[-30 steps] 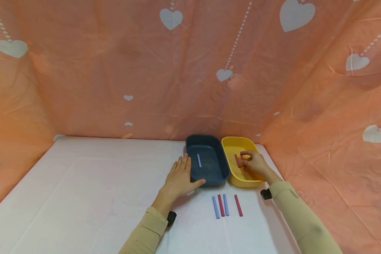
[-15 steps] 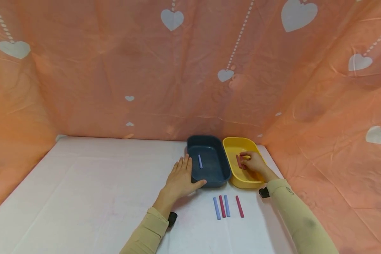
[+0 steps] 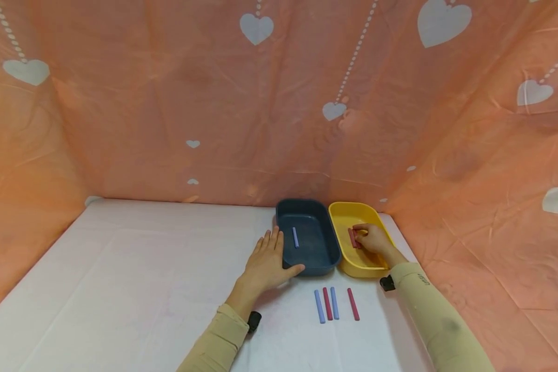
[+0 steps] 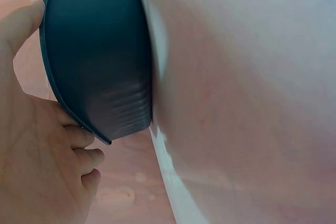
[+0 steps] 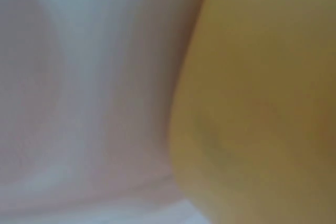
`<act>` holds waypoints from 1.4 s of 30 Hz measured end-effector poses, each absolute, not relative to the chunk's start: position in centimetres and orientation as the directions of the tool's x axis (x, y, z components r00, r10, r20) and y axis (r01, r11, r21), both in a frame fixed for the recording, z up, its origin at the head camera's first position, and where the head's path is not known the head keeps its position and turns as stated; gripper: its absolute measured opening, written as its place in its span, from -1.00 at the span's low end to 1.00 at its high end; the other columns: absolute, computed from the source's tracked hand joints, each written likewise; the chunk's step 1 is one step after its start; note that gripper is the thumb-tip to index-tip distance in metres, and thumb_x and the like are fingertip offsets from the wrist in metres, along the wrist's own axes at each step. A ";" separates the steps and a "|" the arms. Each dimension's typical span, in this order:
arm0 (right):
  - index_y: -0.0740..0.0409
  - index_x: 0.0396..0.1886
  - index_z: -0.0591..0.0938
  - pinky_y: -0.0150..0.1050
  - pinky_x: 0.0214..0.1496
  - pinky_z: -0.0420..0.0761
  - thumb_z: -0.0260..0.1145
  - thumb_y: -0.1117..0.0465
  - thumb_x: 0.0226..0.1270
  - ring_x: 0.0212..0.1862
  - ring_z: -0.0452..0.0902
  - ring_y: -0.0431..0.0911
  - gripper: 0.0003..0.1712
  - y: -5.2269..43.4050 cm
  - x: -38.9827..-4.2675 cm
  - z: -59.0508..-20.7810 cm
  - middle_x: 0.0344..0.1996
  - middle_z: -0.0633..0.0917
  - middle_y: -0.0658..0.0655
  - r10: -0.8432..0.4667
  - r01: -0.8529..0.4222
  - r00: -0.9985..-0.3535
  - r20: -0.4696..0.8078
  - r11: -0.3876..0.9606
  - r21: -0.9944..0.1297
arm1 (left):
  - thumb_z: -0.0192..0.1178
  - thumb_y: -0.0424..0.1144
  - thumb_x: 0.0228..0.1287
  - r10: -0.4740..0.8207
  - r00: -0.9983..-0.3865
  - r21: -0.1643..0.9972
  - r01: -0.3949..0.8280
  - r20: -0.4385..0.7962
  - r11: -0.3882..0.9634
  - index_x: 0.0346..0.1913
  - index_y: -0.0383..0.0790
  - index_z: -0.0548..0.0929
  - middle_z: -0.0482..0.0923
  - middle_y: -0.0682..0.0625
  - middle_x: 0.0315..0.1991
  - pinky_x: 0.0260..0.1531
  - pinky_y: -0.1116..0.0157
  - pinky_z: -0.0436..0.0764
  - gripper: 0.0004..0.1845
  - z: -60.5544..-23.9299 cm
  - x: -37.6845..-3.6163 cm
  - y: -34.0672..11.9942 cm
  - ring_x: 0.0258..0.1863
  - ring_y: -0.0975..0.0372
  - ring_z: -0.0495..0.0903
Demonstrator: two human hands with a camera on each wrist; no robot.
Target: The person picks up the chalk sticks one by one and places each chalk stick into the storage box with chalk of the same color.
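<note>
Right hand [image 3: 371, 239], lower right of centre, inside yellow bin [image 3: 353, 211], pinching red stick [image 3: 352, 237] by its near end. Left hand [image 3: 266, 261] flat against blue bin [image 3: 307, 206], fingers relaxed. Likely light, stiff, thin; mid-length pinch probably best.

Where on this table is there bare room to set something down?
The white table is bare left of the left hand, out to the curtain. It is crowded at right: blue tray, yellow tray, right hand and four sticks before them.
</note>
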State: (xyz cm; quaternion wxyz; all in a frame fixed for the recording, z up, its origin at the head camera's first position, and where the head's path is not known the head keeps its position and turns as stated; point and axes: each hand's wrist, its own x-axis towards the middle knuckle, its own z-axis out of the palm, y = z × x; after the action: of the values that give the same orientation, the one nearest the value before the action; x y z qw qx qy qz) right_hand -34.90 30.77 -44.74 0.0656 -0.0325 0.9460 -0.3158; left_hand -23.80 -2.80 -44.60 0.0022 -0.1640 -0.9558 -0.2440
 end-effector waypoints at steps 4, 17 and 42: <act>0.46 0.34 0.53 -0.35 -0.22 0.52 0.22 0.36 0.51 -0.12 0.55 0.11 -0.53 30.8 -34.8 -44.8 0.05 0.61 0.45 -0.104 -0.021 -0.989 -0.104 0.801 -0.598 | 0.19 0.44 0.30 0.314 -0.946 0.467 0.314 0.081 0.827 0.64 -0.41 0.04 -0.14 -0.25 0.68 0.62 -0.01 -0.07 0.19 -44.5 -23.8 -2.7 0.66 -0.09 -0.11; 0.45 0.44 0.43 0.03 0.35 0.54 0.14 0.28 0.59 0.16 0.48 0.24 -0.46 30.7 -34.2 -44.3 0.31 0.52 0.48 -0.102 0.006 -0.984 -0.143 0.793 -0.609 | 0.16 0.45 0.31 0.316 -0.946 0.451 0.315 0.076 0.835 0.64 -0.40 0.02 -0.17 -0.25 0.69 0.62 -0.01 -0.07 0.20 -44.7 -24.0 -2.7 0.66 -0.10 -0.12; 0.45 0.47 0.38 0.18 0.31 0.57 0.22 0.32 0.51 0.29 0.49 0.37 -0.39 30.1 -29.6 -41.7 0.39 0.41 0.52 -0.221 -0.183 -0.975 0.019 0.752 -0.634 | 0.15 0.46 0.32 0.317 -0.946 0.453 0.312 0.068 0.835 0.64 -0.40 0.02 -0.17 -0.25 0.69 0.62 -0.01 -0.09 0.19 -44.6 -24.0 -2.6 0.67 -0.10 -0.12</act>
State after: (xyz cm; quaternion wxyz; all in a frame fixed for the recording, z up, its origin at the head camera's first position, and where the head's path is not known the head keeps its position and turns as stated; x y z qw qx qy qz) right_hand -29.61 30.10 -41.70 0.0284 -0.1080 0.9354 -0.3354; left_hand -24.04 -2.62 -44.63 -0.0050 -0.1643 -0.9578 -0.2356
